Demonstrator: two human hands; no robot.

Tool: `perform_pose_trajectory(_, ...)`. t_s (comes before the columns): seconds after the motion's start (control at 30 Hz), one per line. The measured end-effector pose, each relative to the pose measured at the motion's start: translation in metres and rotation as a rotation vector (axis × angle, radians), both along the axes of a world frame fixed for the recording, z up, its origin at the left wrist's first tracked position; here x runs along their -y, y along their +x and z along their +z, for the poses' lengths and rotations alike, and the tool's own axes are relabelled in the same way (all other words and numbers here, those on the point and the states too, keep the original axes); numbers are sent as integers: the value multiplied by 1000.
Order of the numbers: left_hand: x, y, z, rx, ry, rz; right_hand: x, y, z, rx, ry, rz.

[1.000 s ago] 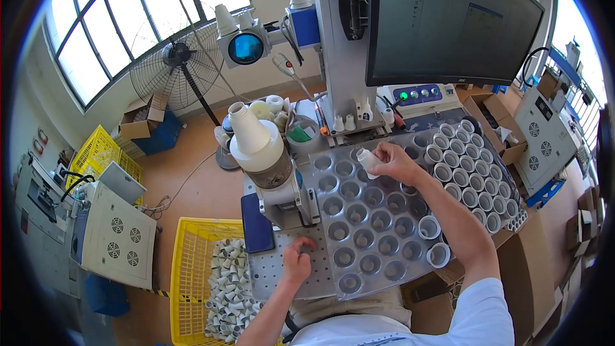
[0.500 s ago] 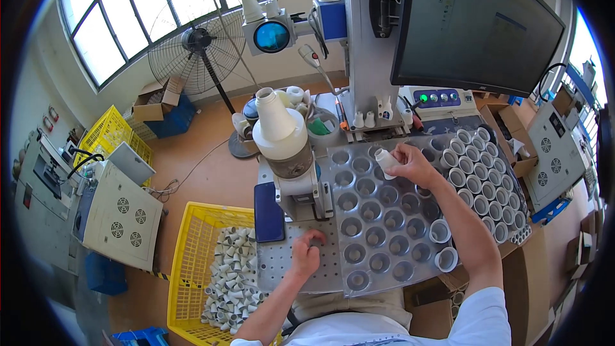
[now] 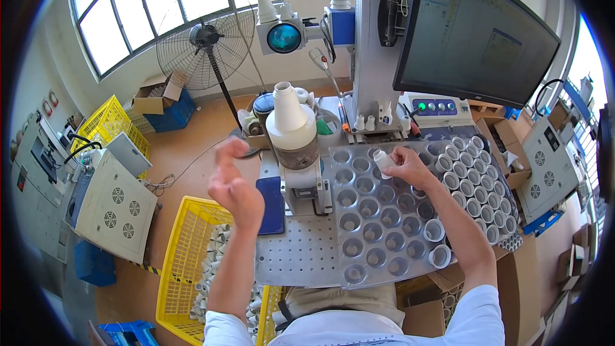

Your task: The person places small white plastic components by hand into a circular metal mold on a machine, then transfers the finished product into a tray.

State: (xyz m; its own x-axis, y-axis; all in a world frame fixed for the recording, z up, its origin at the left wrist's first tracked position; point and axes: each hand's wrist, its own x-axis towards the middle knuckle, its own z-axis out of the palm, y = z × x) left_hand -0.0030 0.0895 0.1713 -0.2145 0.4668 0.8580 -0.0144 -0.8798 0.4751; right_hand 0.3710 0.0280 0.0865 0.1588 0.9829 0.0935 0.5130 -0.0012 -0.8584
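My right hand (image 3: 407,166) pinches a white cone-shaped cup (image 3: 384,161) over the upper part of a clear tray (image 3: 356,230) with rows of round pockets. Raised at the left is my left hand (image 3: 236,186), its fingers apart and nothing in them, near a dark blue phone (image 3: 270,206). Just right of that hand, a tall stack of white cones (image 3: 289,115) stands on a metal fixture. White cups (image 3: 471,186) fill the tray's right side, and two more sit at its lower right. Below my left hand, a yellow basket (image 3: 168,275) holds many small white cones (image 3: 214,259).
A large monitor (image 3: 477,38) hangs at the upper right, above a control box (image 3: 439,107) with a green light. A lens head (image 3: 284,38) hangs beyond the fixture. A standing fan (image 3: 205,36) is at the back left. A perforated metal plate (image 3: 298,256) lies beside the tray.
My left hand has risen and moved left from the perforated plate, and its fingers have spread. My right hand still holds the cup over the tray. The view has shifted slightly.
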Motion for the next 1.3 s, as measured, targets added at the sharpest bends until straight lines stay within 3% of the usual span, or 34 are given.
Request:
perform_pose_trajectory(0.1, -28, -7, 49, -98, -3, 148, -1, -7, 19, 50, -7, 6)
perform_pose_trajectory(0.23, -68, 12, 78, -84, -140, 108, -5, -39, 80, 12, 106, -60)
perform_pose_trajectory(0.3, -60, 40, 94, -66, -506, -2, -21, -47, 103, -11, 322, -98)
perform_pose_trajectory(0.33, -68, 50, 91, -59, -510, -5, -27, -60, 119, -132, 384, -51)
perform_pose_trajectory(0.4, -86, 66, 76, -21, -736, -430, -36, -101, 149, -382, 519, 45)
perform_pose_trajectory(0.43, -75, 58, 78, -20, -738, -431, -41, -123, 158, -513, 591, 95)
perform_pose_trajectory(0.5, -30, 24, 95, -701, -108, 523, -51, -152, 163, -443, 595, 139)
perform_pose_trajectory(0.53, -20, 9, 103, -313, -346, -52, -57, -165, 158, -455, 595, 133)
perform_pose_trajectory(0.6, -6, -23, 87, -265, -181, 124, -69, -187, 144, -354, 612, 247)
perform_pose_trajectory(0.7, -4, -93, 28, -213, -386, 236, -64, -194, 138, -206, 523, 181)
perform_pose_trajectory(0.73, -2, -123, 2, -476, -412, 583, -62, -190, 133, -148, 578, 170)
perform_pose_trajectory(0.77, -12, -160, -35, -645, -304, 755, -61, -184, 127, -81, 627, 133)
perform_pose_trajectory(0.8, -13, -186, -62, -471, -465, 534, -63, -177, 111, -148, 789, 160)
perform_pose_trajectory(0.87, -26, -258, -130, -446, -586, 657, -30, -139, 99, -22, 724, 55)
perform_pose_trajectory(0.9, -20, -288, -151, -282, -692, 456, -17, -125, 97, 74, 679, 62)
perform_pose_trajectory(0.97, -21, -345, -197, -204, -911, 481, 10, -75, 91, 200, 425, -11)
perform_pose_trajectory(1.0, -17, -356, -208, -214, -920, 471, 18, -42, 83, 302, 297, -27)
perform_pose_trajectory(1.07, -13, -368, -222, -237, -696, 669, 36, 24, 66, 589, 70, -124)
perform_pose_trajectory(1.13, -10, -334, -200, -270, -702, 621, 55, 66, 66, 701, -202, -170)
perform_pose_trajectory(1.23, 1, -218, -155, -294, -689, 468, 60, 99, 58, 761, -347, -159)
perform_pose_trajectory(1.3, 28, -128, -131, -160, -772, 99, 55, 106, 50, 785, -450, -144)
